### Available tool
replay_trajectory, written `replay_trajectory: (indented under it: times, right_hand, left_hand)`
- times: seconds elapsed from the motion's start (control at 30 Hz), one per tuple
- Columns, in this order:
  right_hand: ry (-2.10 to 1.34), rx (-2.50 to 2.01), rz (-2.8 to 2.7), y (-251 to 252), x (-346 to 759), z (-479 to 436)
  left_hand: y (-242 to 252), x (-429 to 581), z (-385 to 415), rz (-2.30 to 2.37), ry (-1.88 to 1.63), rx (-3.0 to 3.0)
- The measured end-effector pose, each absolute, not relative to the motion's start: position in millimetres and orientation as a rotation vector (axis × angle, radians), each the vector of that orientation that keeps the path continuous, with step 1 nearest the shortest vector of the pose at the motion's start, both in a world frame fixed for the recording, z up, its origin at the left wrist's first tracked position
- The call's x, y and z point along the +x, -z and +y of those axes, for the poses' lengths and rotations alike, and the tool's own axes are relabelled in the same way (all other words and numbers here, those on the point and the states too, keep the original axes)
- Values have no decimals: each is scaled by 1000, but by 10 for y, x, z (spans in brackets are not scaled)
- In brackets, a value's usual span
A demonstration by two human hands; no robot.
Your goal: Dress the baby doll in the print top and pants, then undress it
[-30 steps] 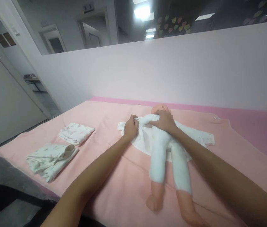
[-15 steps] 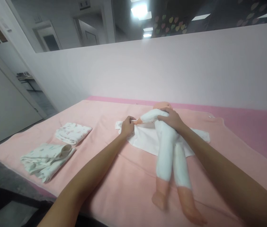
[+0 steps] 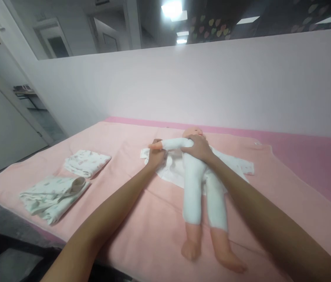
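Dim, soft overhead light from ceiling panels; edges bend wide-angle, detail perhaps slightly blurred.

Doll in a white suit lies on its back mid-frame on the pink-covered surface, bare feet toward the bottom edge. Right hand grips its chest. Left hand is curled round the doll's arm, which sticks out to the left. An open white garment is spread under the doll. Two folded cloths sit well apart at centre left.
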State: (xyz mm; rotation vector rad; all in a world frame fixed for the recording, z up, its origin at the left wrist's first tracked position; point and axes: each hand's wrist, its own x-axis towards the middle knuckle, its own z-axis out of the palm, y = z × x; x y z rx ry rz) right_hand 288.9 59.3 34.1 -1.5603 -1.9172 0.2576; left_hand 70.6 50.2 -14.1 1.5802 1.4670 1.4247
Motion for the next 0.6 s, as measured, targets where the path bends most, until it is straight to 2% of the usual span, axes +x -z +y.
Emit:
replay_trajectory:
  times: [0.13,0.3,0.5,0.6]
  right_hand:
    - [-345,-1467,-1952,-355,2761,598]
    - [-548,-1273,-1659,-264,3102,384]
    - [-204,-1325,-1679,218,3719,198]
    - [-6,-1348,-1818,346,3836,168]
  left_hand:
    - [112,684,465,1388,-1522,1473]
    - [154,679,523,1349,-1798,1465]
    - [-156,573,661,1331,-2342,1179]
    - [-529,639,507,1344,-2443,1570]
